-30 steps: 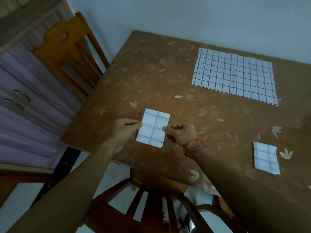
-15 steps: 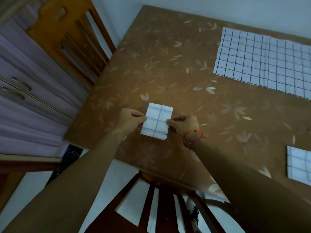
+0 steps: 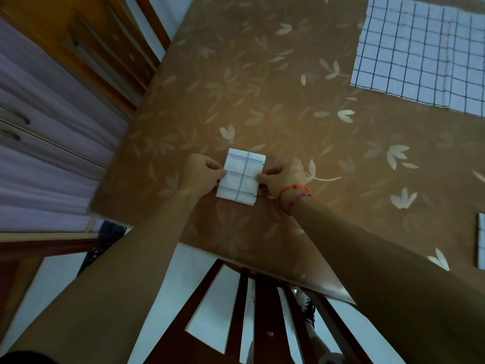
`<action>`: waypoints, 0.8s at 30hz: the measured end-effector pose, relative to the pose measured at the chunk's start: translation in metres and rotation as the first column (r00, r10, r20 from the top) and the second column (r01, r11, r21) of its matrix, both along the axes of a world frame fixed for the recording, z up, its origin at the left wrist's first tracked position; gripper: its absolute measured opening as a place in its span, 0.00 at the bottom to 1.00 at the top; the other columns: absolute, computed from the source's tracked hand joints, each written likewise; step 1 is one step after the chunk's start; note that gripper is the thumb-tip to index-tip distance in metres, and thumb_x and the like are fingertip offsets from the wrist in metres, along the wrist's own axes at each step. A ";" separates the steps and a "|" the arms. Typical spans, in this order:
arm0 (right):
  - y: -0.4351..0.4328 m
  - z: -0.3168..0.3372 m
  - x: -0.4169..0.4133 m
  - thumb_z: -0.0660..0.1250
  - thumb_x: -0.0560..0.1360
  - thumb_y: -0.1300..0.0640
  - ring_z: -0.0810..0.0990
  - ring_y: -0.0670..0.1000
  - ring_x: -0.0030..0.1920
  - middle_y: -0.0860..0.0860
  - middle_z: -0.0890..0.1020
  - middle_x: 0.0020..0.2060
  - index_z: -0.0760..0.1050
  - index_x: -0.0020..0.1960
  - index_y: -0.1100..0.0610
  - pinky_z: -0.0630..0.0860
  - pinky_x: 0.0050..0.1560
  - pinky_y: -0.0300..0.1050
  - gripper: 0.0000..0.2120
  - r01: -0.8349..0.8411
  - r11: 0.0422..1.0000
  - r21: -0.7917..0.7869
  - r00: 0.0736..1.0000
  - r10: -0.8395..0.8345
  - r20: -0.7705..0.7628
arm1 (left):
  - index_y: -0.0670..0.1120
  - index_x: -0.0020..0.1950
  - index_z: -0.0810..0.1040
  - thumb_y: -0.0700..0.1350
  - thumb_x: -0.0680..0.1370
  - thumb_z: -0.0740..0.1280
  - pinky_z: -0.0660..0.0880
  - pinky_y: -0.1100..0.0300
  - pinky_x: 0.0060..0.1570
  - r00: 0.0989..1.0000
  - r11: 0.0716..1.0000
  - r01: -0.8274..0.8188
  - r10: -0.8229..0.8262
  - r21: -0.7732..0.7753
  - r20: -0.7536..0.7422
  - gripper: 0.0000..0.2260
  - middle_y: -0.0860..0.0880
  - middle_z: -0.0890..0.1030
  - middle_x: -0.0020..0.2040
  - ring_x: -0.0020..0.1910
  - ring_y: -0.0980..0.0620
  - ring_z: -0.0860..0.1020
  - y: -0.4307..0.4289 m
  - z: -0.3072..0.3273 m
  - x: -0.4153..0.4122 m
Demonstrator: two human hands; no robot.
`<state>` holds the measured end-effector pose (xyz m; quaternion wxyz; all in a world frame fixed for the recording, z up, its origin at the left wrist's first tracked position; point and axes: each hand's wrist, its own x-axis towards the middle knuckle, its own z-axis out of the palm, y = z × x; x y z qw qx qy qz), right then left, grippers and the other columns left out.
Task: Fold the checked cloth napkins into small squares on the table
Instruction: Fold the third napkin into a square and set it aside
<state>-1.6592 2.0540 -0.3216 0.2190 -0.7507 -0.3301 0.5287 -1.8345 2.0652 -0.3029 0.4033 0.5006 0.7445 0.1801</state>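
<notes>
Cloth napkin [image 3: 242, 177], small folded square — in L hand [image 3: 203, 174] & R hand [image 3: 283, 178]

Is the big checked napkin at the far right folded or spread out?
Spread out: the large checked napkin lies flat, many grid squares showing.

The person is wearing two thin cords around the wrist of the right hand [image 3: 282, 177]. An orange-red thread bracelet [image 3: 291, 191] is sitting nearer the hand, and a darker, pinkish-maroon thread [image 3: 298, 201] is lying just behind it. The two are meeting in a small knot at the outer side of the wrist. Both forearms are showing bare, from the right hand and the left hand [image 3: 202, 174] down to the lower edge of the view. A dark patch [image 3: 26, 358] is showing in the bottom-left corner beside the left arm, too dim to identify.
</notes>
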 end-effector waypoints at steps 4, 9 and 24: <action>0.000 -0.002 0.001 0.73 0.69 0.62 0.84 0.55 0.29 0.56 0.83 0.28 0.76 0.34 0.56 0.76 0.27 0.41 0.08 0.009 1.000 0.010 1.000 -0.009 0.004 | 0.38 0.41 0.84 0.38 0.72 0.73 0.75 0.61 0.30 0.997 0.999 0.040 -0.038 0.031 -0.062 0.03 0.46 0.80 0.30 0.26 0.54 0.76 0.003 -0.001 0.002; 0.002 -0.005 -0.003 0.74 0.69 0.61 0.84 0.54 0.30 0.57 0.84 0.29 0.77 0.36 0.56 0.80 0.31 0.45 0.07 -0.006 1.000 0.010 1.000 0.006 0.004 | 0.38 0.43 0.85 0.38 0.72 0.72 0.80 0.53 0.40 0.988 0.992 0.097 -0.086 0.077 -0.127 0.04 0.44 0.83 0.37 0.36 0.49 0.81 0.006 0.000 0.001; -0.003 0.001 -0.003 0.74 0.67 0.60 0.82 0.47 0.25 0.53 0.82 0.25 0.77 0.31 0.54 0.82 0.35 0.44 0.08 -0.077 0.989 0.123 0.988 0.059 0.142 | 0.42 0.46 0.85 0.43 0.74 0.72 0.67 0.64 0.36 0.955 0.971 0.152 -0.096 0.184 -0.279 0.06 0.48 0.84 0.42 0.38 0.56 0.75 -0.002 -0.004 -0.005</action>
